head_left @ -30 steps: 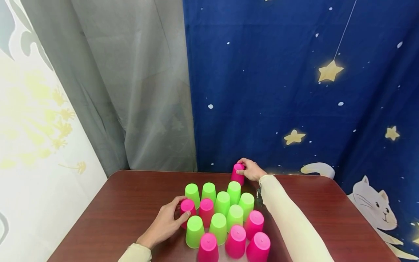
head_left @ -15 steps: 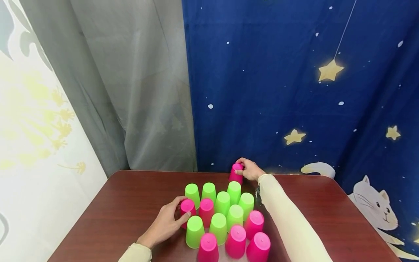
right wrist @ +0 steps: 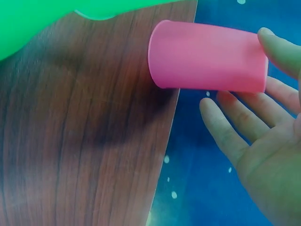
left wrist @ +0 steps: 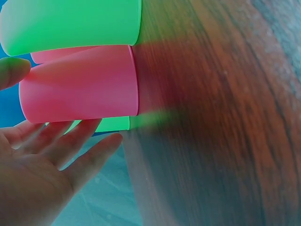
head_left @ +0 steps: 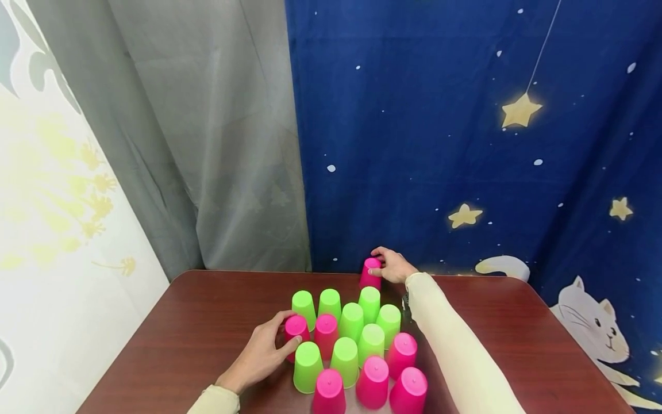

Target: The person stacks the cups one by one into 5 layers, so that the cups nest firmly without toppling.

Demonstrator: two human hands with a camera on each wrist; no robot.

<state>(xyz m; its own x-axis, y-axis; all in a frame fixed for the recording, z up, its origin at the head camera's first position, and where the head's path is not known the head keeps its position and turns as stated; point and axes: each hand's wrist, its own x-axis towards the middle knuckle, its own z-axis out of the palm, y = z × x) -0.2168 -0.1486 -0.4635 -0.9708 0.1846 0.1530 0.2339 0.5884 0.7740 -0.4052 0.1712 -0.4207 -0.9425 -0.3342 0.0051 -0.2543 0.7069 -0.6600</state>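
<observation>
From the head camera, a cluster of upturned green and pink plastic cups stands on the dark red-brown wooden table (head_left: 207, 322). One lone pink plastic cup (head_left: 370, 273) stands mouth-down at the far edge of the table, beyond the cluster and just in front of the blue starry curtain (head_left: 465, 144). Its long axis is upright. The right hand (head_left: 394, 265) reaches across the cluster to it and lies on the cup's right side, thumb and fingers curved about its upper part, so this hand is the only one near it. The left hand (head_left: 264, 351) is well apart from that cup, at the near-left side of the cluster, where its fingers wrap another upturned pink plastic cup (head_left: 295, 332) standing beside a green plastic cup (head_left: 307, 365).

In the left wrist view, the left hand (left wrist: 42, 174) shows a broad open palm with fingers (left wrist: 89, 155) spread along the side of the near pink cup (left wrist: 80, 84). A thumb tip meets it from the other side, a loose hold, not a tight one. Green cups crowd against it above and below.

In the right wrist view, the right hand (right wrist: 263, 150) is fairly wide. Its fingers (right wrist: 225, 127) run along the far pink cup (right wrist: 207, 56), the thumb touches the cup's closed base end, and the cup's rim rests at the table edge.
</observation>
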